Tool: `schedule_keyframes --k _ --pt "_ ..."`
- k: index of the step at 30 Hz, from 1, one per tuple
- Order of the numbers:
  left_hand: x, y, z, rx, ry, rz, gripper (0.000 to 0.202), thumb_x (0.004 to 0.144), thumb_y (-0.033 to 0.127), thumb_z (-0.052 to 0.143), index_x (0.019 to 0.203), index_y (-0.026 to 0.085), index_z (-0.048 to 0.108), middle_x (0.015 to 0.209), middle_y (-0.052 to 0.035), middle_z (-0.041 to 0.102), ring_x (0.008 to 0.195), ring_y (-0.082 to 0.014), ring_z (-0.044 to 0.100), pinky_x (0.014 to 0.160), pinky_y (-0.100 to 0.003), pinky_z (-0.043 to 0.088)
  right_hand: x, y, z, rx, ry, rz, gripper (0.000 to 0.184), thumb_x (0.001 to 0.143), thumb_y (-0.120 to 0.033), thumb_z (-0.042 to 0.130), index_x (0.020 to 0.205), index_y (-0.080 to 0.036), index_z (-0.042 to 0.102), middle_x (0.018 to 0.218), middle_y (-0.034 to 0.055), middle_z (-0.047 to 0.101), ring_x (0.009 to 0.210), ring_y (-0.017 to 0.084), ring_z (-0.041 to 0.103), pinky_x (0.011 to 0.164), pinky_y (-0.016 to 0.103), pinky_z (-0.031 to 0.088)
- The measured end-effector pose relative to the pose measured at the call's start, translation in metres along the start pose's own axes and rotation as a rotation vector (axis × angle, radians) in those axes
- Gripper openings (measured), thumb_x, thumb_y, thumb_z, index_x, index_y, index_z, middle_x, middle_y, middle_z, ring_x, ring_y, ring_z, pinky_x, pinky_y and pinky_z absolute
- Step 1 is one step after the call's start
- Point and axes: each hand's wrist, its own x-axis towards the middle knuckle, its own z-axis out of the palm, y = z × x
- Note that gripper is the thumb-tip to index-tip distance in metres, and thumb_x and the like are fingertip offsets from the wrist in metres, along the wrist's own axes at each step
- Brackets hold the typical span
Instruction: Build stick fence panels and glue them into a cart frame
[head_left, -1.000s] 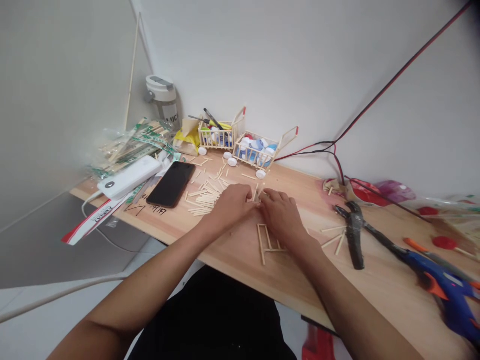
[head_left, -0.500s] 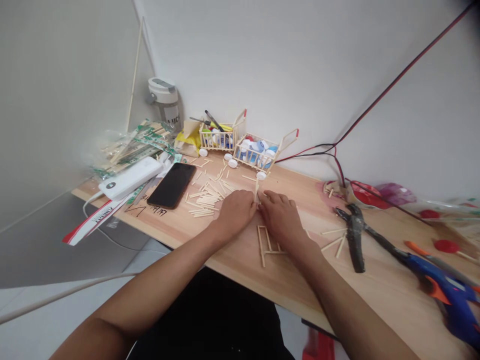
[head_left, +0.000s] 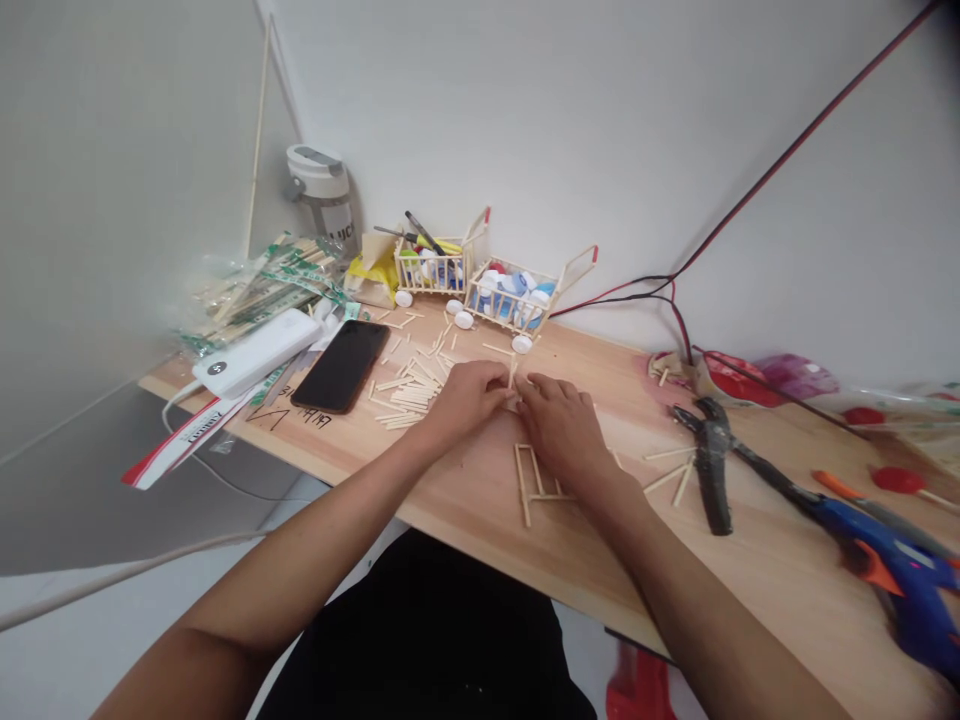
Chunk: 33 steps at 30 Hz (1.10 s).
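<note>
My left hand (head_left: 474, 394) is closed, its fingertips pinched at a short wooden stick (head_left: 513, 372) that stands up between my hands. My right hand (head_left: 561, 418) meets it from the other side with curled fingers; its fingertips are close to the same stick, and what they grip is hidden. A flat frame of glued wooden sticks (head_left: 525, 490) lies on the table just below my right hand, partly covered by it. To the left of my left hand is a pile of short cut sticks (head_left: 409, 392).
Two small stick-built carts, one (head_left: 431, 272) holding pens and one (head_left: 511, 300) holding bottle caps, stand by the wall. A phone (head_left: 341, 366) and white power bank (head_left: 256, 354) lie left. Black-handled pliers (head_left: 712, 470) and a blue glue gun (head_left: 885, 560) lie right.
The view has shifted slightly. Both hands stay together at the upright stick, with the left fingers a little further apart from the right ones.
</note>
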Motion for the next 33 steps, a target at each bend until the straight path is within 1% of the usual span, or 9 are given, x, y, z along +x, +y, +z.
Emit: schedule_keyframes --k 3,7,14,21,27,33 --pt "0.0010 -0.0005 -0.0018 -0.026 -0.024 -0.009 0.017 0.078 0.016 0.060 0.062 0.014 0.055 0.059 0.0033 0.053 0.062 -0.0116 0.049 0.061 -0.023 0.033 -0.0004 0.0005 0.0011 0.005 0.003 0.004 0.040 0.098 -0.029 0.036 0.134 -0.020 0.050 0.138 0.0101 0.053 0.116 0.028 0.049 0.088 0.039 0.038" --pt "0.0000 0.0010 -0.0026 -0.036 -0.029 0.006 0.018 0.079 0.014 0.058 0.062 0.014 0.053 0.058 0.0032 0.052 0.061 -0.0115 0.048 0.061 -0.023 0.032 -0.0016 0.0006 0.0011 0.012 0.004 0.000 0.040 0.098 -0.029 0.037 0.134 -0.020 0.050 0.138 0.0095 0.052 0.116 0.028 0.049 0.089 0.039 0.038" --pt "-0.0004 0.0026 -0.0019 0.036 -0.043 -0.010 0.017 0.079 0.014 0.055 0.062 0.015 0.055 0.060 0.0009 0.057 0.063 -0.0136 0.051 0.060 -0.024 0.032 -0.0014 0.0005 -0.0001 0.018 -0.003 0.008 0.040 0.097 -0.029 0.038 0.134 -0.020 0.050 0.139 0.0103 0.052 0.117 0.028 0.048 0.089 0.039 0.037" --pt "-0.0010 0.0009 -0.0012 0.049 -0.022 0.000 0.016 0.080 0.014 0.055 0.064 0.015 0.058 0.061 0.0000 0.059 0.064 -0.0141 0.053 0.061 -0.025 0.034 -0.0019 0.0012 0.0009 0.028 0.000 0.009 0.042 0.097 -0.029 0.036 0.136 -0.020 0.050 0.140 0.0098 0.051 0.117 0.028 0.048 0.090 0.039 0.037" --pt "-0.0012 0.0001 -0.0006 0.061 -0.020 0.007 0.013 0.078 0.011 0.055 0.067 0.014 0.061 0.063 0.0000 0.061 0.064 -0.0140 0.054 0.062 -0.025 0.035 -0.0026 0.0014 0.0014 0.023 0.005 0.003 0.043 0.097 -0.030 0.035 0.137 -0.020 0.049 0.140 0.0101 0.051 0.117 0.028 0.048 0.089 0.039 0.037" --pt "-0.0019 0.0012 -0.0011 0.072 -0.017 -0.001 0.014 0.078 0.011 0.054 0.066 0.015 0.060 0.063 0.0000 0.060 0.064 -0.0140 0.054 0.062 -0.025 0.035 -0.0027 0.0012 0.0015 0.020 0.005 0.007 0.043 0.097 -0.029 0.036 0.138 -0.020 0.048 0.141 0.0087 0.050 0.117 0.028 0.048 0.089 0.040 0.037"
